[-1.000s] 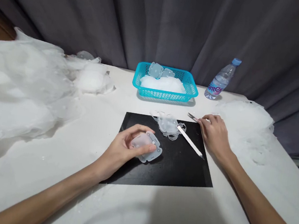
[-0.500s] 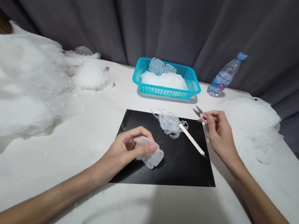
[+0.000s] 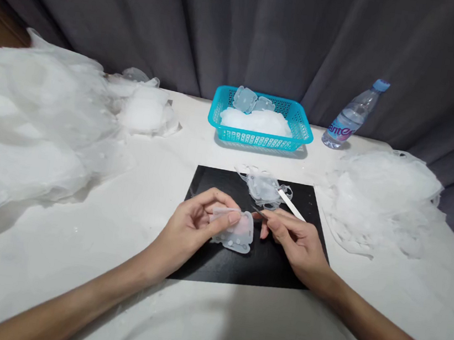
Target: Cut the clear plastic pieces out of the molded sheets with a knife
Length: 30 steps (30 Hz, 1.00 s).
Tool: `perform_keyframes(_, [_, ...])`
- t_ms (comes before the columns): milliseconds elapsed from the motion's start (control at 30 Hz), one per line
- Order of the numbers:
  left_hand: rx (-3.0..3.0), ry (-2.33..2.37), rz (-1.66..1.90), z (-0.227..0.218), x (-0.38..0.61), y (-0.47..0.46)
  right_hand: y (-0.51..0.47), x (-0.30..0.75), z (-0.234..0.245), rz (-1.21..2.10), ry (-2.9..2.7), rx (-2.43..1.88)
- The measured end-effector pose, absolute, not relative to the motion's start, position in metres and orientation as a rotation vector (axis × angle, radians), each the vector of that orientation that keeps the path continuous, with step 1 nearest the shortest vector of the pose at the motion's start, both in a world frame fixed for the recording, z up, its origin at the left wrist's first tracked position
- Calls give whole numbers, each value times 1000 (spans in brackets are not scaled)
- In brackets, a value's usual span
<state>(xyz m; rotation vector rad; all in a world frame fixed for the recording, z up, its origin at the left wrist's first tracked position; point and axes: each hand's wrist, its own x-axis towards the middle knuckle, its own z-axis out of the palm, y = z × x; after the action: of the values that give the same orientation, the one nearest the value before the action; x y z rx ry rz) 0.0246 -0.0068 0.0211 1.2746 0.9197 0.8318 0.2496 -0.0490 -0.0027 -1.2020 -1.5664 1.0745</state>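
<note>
Fingers [image 3: 232, 217] of the left hand [image 3: 194, 227] are clamped on a translucent plastic piece [image 3: 235, 232], thumb on top and the others curled beneath, holding it just above the middle of a black mat [image 3: 199, 255] on the white desk [image 3: 72, 261]. Small round studs show along the piece's lower edge. Right hand [image 3: 293, 240] has its fingers pinched together around a thin dark blade [image 3: 258, 212], whose tip points toward the upper right corner of the piece; whether it touches the plastic cannot be told

One white stick-like tool [image 3: 290, 204] lies slanting on the far right part of the mat, its upper end against a small heap of clear plastic trimmings [image 3: 264, 187] near the mat's far edge

One turquoise basket [image 3: 299, 132] stands behind the mat, filled with whitish pieces, two of which stand up at the back. One water bottle [image 3: 353, 117] with a blue cap lies tilted to the right of the basket; its pink and blue label shows letters that read roughly "ame", the rest hidden

Three heaps of white, filmy plastic lie on the desk: a big left heap [image 3: 28, 121], a smaller far heap [image 3: 143, 109] behind it, and a right heap [image 3: 382, 196] beside the mat. A dark grey curtain [image 3: 246, 27] hangs behind everything
</note>
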Motion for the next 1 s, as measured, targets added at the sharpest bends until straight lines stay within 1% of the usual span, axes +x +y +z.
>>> perform_keyframes(233, [1245,880,861,19,25,-14,-56,244,0,1073,-1569,-1169])
perform_keyframes(433, [1216,882,843,26,26,-18,-59,243,0,1039,-1592,-1164])
perform_keyframes(1000, [1302,846,929,28,25,-22,-67,239,4,752,-1707,-1051])
